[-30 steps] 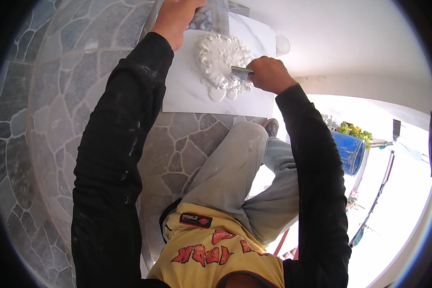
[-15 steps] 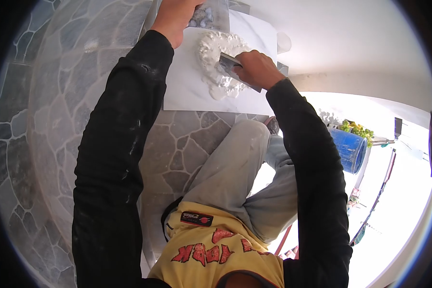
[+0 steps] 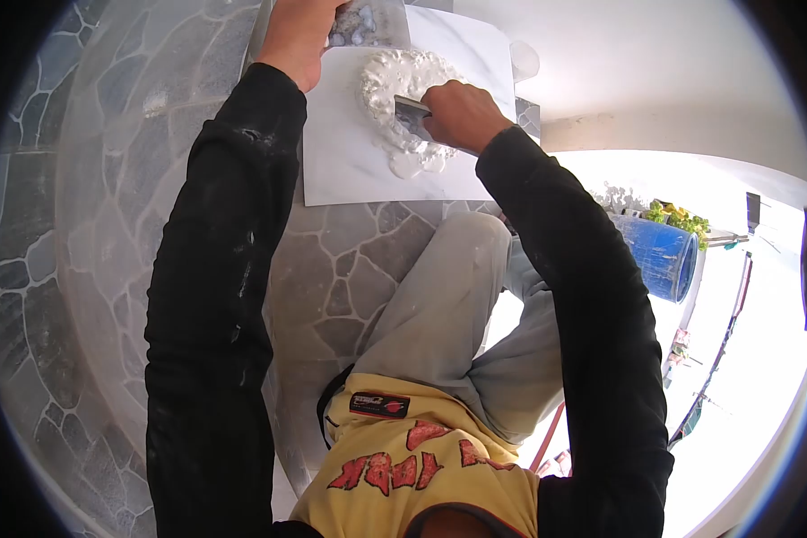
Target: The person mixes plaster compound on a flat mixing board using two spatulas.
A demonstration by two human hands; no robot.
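My right hand (image 3: 462,112) is closed around a trowel (image 3: 411,117) with a flat grey blade. The blade rests in a wet white paste (image 3: 381,85), spread in a rough, lumpy patch on a white marbled tile (image 3: 341,170). At the top edge, my left hand (image 3: 300,36) is beside a grey container (image 3: 390,22) spotted with pale lumps. The fingers of that hand are mostly cut off by the frame, so its grip does not show.
Grey stone-patterned flooring (image 3: 332,260) surrounds the tile. A white wall (image 3: 637,63) rises on the right. Beyond my right arm are a blue barrel (image 3: 659,255) and a green plant (image 3: 677,215). My bent leg (image 3: 430,296) is close to the tile's near edge.
My right hand and the trowel have shifted slightly left and up across the paste. The view has turned a little; my left hand is still near the container.
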